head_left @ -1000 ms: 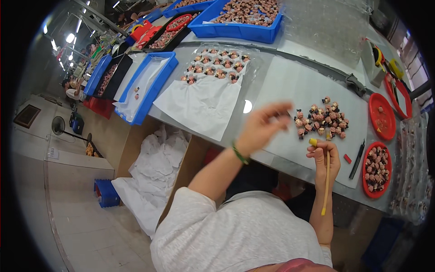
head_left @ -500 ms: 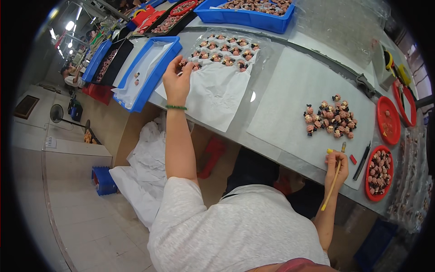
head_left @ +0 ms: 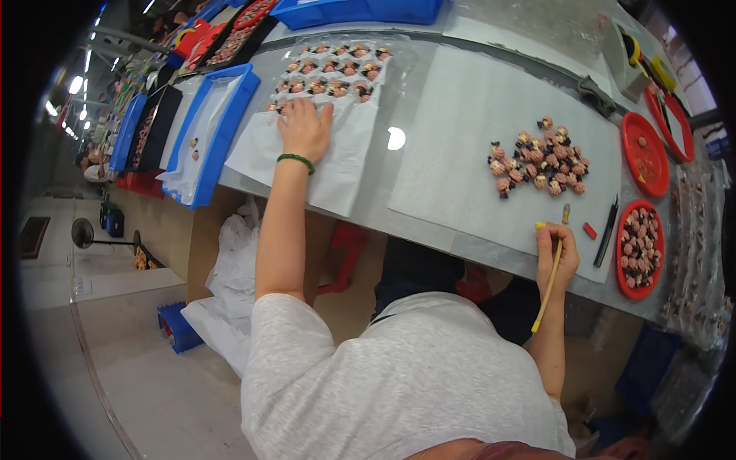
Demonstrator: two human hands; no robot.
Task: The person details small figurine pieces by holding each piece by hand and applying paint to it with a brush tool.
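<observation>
My left hand [head_left: 305,129], with a green bead bracelet on its wrist, lies over white paper [head_left: 349,149], fingers stretched out. Its fingertips are at the near row of small pink-and-black figurines [head_left: 337,88], partly covering the row. In my right hand [head_left: 563,264] is a thin yellow-handled paintbrush [head_left: 547,295], its tip pointing away from me. A small yellow piece [head_left: 540,226] shows at the thumb and finger; its kind is unclear. Beyond this hand, a loose cluster of similar figurines [head_left: 548,157] rests on a white sheet [head_left: 437,169].
Right of the sheet are a red dish of figurines [head_left: 620,257], a second red dish [head_left: 645,175], a black pen-like tool [head_left: 607,234] and a small red piece [head_left: 589,231]. A blue paper-lined tray [head_left: 244,100] stands left; another blue tray [head_left: 360,17] is at the back.
My left hand has come down from above the near end of the figurine rows onto the paper, fingers flattening out. The right hand keeps its hold on the paintbrush. The whole view has shifted.
</observation>
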